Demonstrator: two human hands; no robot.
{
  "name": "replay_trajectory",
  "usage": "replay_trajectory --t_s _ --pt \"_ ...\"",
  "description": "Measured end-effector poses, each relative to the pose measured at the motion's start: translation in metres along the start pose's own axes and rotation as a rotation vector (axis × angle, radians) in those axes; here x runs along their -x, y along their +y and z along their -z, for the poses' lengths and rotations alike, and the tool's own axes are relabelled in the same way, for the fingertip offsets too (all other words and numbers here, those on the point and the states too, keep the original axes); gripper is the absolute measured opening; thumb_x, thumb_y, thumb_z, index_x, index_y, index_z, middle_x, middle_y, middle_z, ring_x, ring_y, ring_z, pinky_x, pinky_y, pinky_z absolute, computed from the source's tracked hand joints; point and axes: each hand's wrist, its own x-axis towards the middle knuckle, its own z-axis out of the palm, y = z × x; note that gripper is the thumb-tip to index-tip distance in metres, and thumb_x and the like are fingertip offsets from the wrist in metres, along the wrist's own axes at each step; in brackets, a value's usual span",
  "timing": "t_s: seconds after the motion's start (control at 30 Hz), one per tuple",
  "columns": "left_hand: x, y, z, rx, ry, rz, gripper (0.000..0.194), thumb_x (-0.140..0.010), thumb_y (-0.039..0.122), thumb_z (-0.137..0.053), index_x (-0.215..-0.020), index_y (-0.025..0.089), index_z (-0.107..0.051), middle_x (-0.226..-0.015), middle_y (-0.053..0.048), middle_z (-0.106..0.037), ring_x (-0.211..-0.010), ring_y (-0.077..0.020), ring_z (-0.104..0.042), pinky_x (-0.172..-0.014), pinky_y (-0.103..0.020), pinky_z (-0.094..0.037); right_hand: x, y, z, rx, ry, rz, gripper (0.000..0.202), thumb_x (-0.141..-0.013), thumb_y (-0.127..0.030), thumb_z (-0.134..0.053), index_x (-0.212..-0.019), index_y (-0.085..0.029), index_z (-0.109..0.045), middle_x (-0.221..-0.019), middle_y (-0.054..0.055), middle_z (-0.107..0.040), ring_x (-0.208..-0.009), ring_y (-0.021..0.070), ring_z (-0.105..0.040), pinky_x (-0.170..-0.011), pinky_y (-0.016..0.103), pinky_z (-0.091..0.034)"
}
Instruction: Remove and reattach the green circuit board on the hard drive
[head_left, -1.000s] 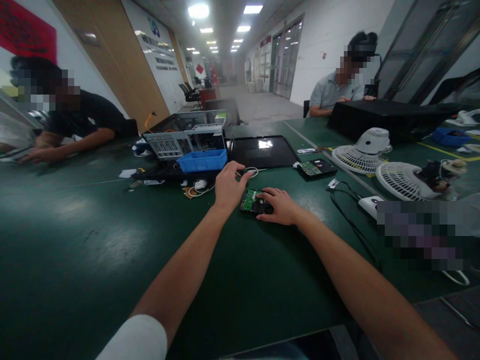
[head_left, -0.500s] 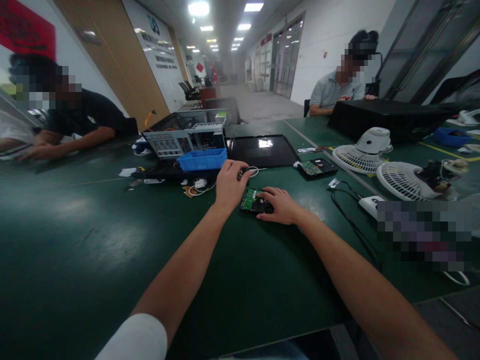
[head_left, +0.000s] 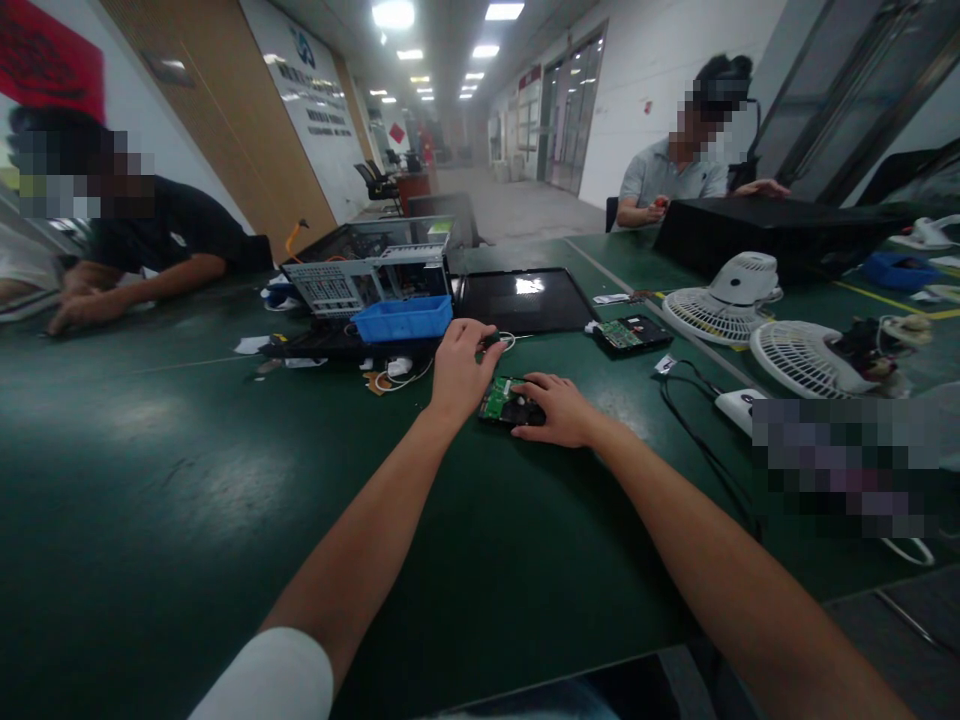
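Observation:
A hard drive (head_left: 498, 401) with its green circuit board facing up lies on the green table in front of me. My right hand (head_left: 559, 410) grips it from the right, thumb at the near edge and fingers over the top and far side. Just beyond the drive, my left hand (head_left: 466, 362) pinches the dark handle of what looks like a screwdriver (head_left: 491, 341). A thin shaft points right from it, beside a loop of white cable (head_left: 510, 341). My fingers partly hide the handle.
A blue bin (head_left: 403, 320) stands before an opened computer case (head_left: 330, 288). Behind my hands lies a black panel (head_left: 525, 302). To the right are a second hard drive (head_left: 634, 334), fan parts (head_left: 799, 355) and a power strip (head_left: 739, 404). Two co-workers sit across the table.
Both my hands keep their places on the drive and the dark handle. The co-worker at the right has raised a hand onto the black box. The view has shifted slightly.

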Motion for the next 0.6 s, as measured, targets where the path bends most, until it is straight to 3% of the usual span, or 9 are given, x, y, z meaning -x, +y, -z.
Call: replay_trajectory --t_s 0.3,0.6 --pt "-0.0004 0.0005 0.0010 -0.044 0.026 0.008 0.015 -0.088 0.024 -0.073 -0.096 0.021 -0.060 -0.101 -0.005 -0.063 -0.095 -0.0201 -0.064 -0.080 -0.033 -0.059 -0.0002 0.0012 -0.0018 0.004 0.007 0.001 0.079 -0.081 -0.069 -0.070 -0.145 -0.025 -0.056 -0.151 0.016 -0.050 -0.136 0.0397 -0.048 -0.110 0.055 -0.036" --pt "-0.0015 0.0021 0.0030 -0.162 -0.102 -0.072 0.025 -0.094 0.013 -0.058 -0.116 0.024 -0.061 -0.113 -0.007 -0.068 -0.110 -0.0259 -0.060 -0.096 -0.042 -0.051 0.0005 -0.0011 0.0011 -0.006 0.001 0.004 0.079 -0.082 -0.068 -0.069 -0.147 -0.026 -0.054 -0.151 0.016 -0.050 -0.135 0.0396 -0.048 -0.110 0.055 -0.036"
